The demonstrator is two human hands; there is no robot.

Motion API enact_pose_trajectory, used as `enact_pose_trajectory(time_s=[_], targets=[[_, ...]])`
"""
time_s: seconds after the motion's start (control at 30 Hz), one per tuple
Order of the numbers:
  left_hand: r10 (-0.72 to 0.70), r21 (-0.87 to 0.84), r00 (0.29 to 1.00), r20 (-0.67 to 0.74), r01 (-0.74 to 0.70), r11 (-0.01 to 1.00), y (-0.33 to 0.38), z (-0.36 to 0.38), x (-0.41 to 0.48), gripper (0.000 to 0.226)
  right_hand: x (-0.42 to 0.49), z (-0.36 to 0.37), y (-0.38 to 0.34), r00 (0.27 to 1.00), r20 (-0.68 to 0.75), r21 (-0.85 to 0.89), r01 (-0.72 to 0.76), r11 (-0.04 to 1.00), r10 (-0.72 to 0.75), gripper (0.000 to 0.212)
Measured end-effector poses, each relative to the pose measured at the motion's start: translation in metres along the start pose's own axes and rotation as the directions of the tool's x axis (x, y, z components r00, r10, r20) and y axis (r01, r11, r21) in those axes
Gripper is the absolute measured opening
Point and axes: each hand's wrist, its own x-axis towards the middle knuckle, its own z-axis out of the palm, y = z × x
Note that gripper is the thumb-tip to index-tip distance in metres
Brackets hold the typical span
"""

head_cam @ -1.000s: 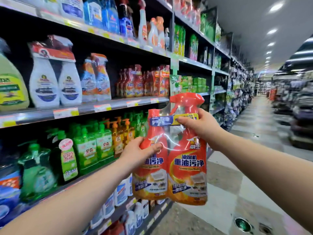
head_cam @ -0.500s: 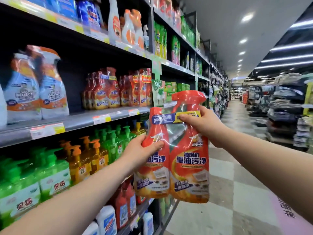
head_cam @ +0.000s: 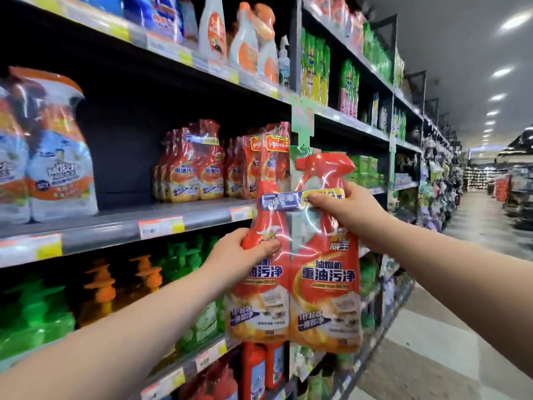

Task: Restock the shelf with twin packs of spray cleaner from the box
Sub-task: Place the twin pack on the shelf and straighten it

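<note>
I hold an orange twin pack of spray cleaner [head_cam: 323, 284] upright in the air in front of the shelf. My left hand [head_cam: 236, 258] grips its left bottle at the shoulder. My right hand [head_cam: 349, 210] pinches the blue and yellow band near the necks. On the middle shelf [head_cam: 121, 223] behind it stand several matching orange twin packs [head_cam: 196, 166]. A dark gap lies between them and the white packs to the left. The box is not in view.
White and orange spray packs [head_cam: 54, 157] stand at the shelf's left. Green and orange pump bottles [head_cam: 101, 295] fill the shelf below. More cleaners line the top shelf [head_cam: 245, 44]. The tiled aisle [head_cam: 461, 327] runs away to the right.
The view has moved along the shelf, so the matching orange packs now sit just behind the pack I hold. Both hands keep the same grip and the pack is closer to the shelf.
</note>
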Motion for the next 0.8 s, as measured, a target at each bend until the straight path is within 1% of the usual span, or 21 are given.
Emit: enact_pose_trajectory(time_s=[0.07, 0.13, 0.2, 0.23, 0.3, 0.33, 0.37, 0.43, 0.47, 0.5, 0.57, 0.63, 0.67, 0.7, 0.73, 0.77, 0.8], targets=[[-0.012, 0.036, 0.998, -0.059, 0.014, 0.999, 0.005, 0.005, 0.021, 0.023, 0.030, -0.005, 0.008, 0.999, 0.038, 0.020, 0.027, 0.999, -0.028, 0.050], [-0.036, 0.039, 0.994, -0.108, 0.040, 0.998, 0.009, 0.009, 0.040, 0.032, 0.058, -0.005, 0.012, 0.995, 0.076, 0.044, 0.056, 0.997, -0.060, 0.064], [-0.045, 0.070, 0.986, -0.163, 0.057, 0.996, 0.014, 0.010, 0.057, 0.035, 0.086, -0.004, 0.011, 0.989, 0.113, 0.048, 0.089, 0.995, -0.094, 0.088], [-0.042, 0.100, 0.981, -0.188, 0.061, 0.993, 0.016, 0.008, 0.065, 0.035, 0.100, -0.002, 0.010, 0.987, 0.119, 0.046, 0.106, 0.993, -0.111, 0.095], [-0.033, 0.140, 0.970, -0.239, 0.068, 0.988, 0.020, 0.001, 0.080, 0.039, 0.125, 0.005, 0.007, 0.978, 0.136, 0.070, 0.147, 0.987, -0.156, 0.097], [-0.028, 0.153, 0.964, -0.266, 0.070, 0.986, 0.021, -0.004, 0.087, 0.043, 0.137, 0.009, 0.005, 0.975, 0.145, 0.089, 0.159, 0.983, -0.170, 0.096], [-0.020, 0.170, 0.955, -0.295, 0.073, 0.983, 0.022, -0.011, 0.095, 0.047, 0.149, 0.016, 0.002, 0.969, 0.156, 0.117, 0.175, 0.978, -0.192, 0.088], [0.006, 0.228, 0.939, -0.343, 0.077, 0.971, 0.022, -0.027, 0.110, 0.049, 0.174, 0.029, -0.005, 0.957, 0.168, 0.159, 0.211, 0.965, -0.237, 0.058], [0.024, 0.254, 0.931, -0.364, 0.074, 0.964, 0.021, -0.036, 0.119, 0.046, 0.185, 0.036, -0.009, 0.948, 0.169, 0.180, 0.238, 0.954, -0.268, 0.041], [0.045, 0.273, 0.922, -0.384, 0.067, 0.960, 0.021, -0.044, 0.127, 0.041, 0.196, 0.043, -0.014, 0.941, 0.161, 0.194, 0.265, 0.944, -0.297, 0.031], [0.083, 0.307, 0.905, -0.418, 0.054, 0.950, 0.022, -0.064, 0.143, 0.030, 0.214, 0.056, -0.027, 0.932, 0.133, 0.222, 0.304, 0.926, -0.338, 0.027], [0.118, 0.338, 0.889, -0.442, 0.043, 0.940, 0.025, -0.083, 0.156, 0.027, 0.230, 0.070, -0.040, 0.918, 0.111, 0.242, 0.347, 0.906, -0.381, 0.030], [0.138, 0.355, 0.881, -0.453, 0.036, 0.934, 0.025, -0.091, 0.163, 0.029, 0.238, 0.077, -0.046, 0.916, 0.100, 0.255, 0.354, 0.900, -0.388, 0.038], [0.156, 0.369, 0.871, -0.465, 0.030, 0.929, 0.025, -0.100, 0.170, 0.033, 0.246, 0.084, -0.052, 0.913, 0.098, 0.259, 0.360, 0.896, -0.395, 0.053], [0.168, 0.380, 0.864, -0.475, 0.029, 0.925, 0.024, -0.108, 0.177, 0.036, 0.255, 0.091, -0.057, 0.908, 0.100, 0.256, 0.372, 0.892, -0.407, 0.064], [0.178, 0.389, 0.857, -0.483, 0.028, 0.921, 0.023, -0.113, 0.183, 0.039, 0.264, 0.096, -0.060, 0.898, 0.093, 0.266, 0.394, 0.880, -0.430, 0.059], [0.187, 0.393, 0.851, -0.491, 0.025, 0.919, 0.021, -0.119, 0.190, 0.042, 0.274, 0.102, -0.061, 0.888, 0.081, 0.271, 0.417, 0.868, -0.452, 0.042]])
